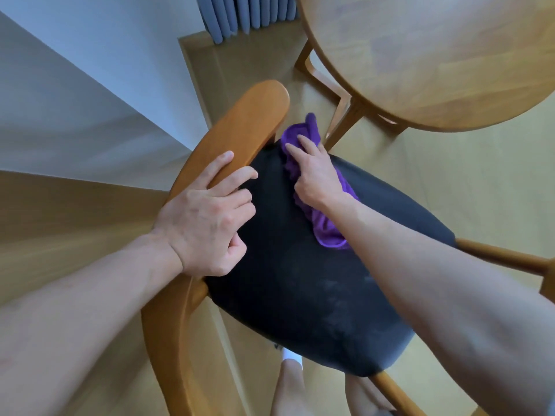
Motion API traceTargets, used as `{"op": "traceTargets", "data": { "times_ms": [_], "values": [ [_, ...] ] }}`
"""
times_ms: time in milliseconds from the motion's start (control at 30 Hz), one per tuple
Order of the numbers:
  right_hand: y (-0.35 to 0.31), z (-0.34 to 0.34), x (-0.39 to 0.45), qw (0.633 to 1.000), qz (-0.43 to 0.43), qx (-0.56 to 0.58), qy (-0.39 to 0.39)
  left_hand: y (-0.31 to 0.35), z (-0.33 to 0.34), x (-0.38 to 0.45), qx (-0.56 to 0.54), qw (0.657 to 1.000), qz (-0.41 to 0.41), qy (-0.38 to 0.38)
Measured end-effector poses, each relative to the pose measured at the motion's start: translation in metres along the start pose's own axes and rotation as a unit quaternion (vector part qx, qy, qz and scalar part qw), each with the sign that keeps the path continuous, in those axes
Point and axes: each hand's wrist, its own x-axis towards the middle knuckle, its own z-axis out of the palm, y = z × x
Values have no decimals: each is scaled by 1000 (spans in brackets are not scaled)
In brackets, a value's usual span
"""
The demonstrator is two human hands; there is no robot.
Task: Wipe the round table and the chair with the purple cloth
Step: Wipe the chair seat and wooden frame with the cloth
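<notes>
The right hand (315,172) lies flat, with straight fingers, on the purple cloth (326,223) and presses it onto the dark seat (300,295) of the chair (240,130), at the far side of the seat just beside the curved wooden backrest. The cloth is crumpled and stretches under the hand and wrist. The left hand (207,217) rests on the backrest, its fingers curled over the wooden edge. The round table (435,61) stands near, beyond the chair, on the wooden floor (480,190).
</notes>
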Motion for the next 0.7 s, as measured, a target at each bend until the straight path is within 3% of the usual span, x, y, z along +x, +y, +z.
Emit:
{"op": "traceTargets", "data": {
  "times_ms": [133, 400, 500, 633, 700],
  "values": [
    [27, -2, -10, 994, -12, -113, -4, 1, 3, 0, 10, 1000, 1, 8],
    [133, -47, -99, 982, 160, -89, -33, 1, 4, -1, 6, 1000, -5, 23],
    [107, -49, -82, 982, 190, 7, 11, 1, 4, 0, 11, 1000, -3, 21],
    [11, -25, -27, 993, 48, 98, 46, 0, 4, 0, 11, 1000, 2, 13],
    [-40, -4, -4, 992, 27, 115, 38, 0, 5, 0, 16, 1000, 5, 13]
  ]
}}
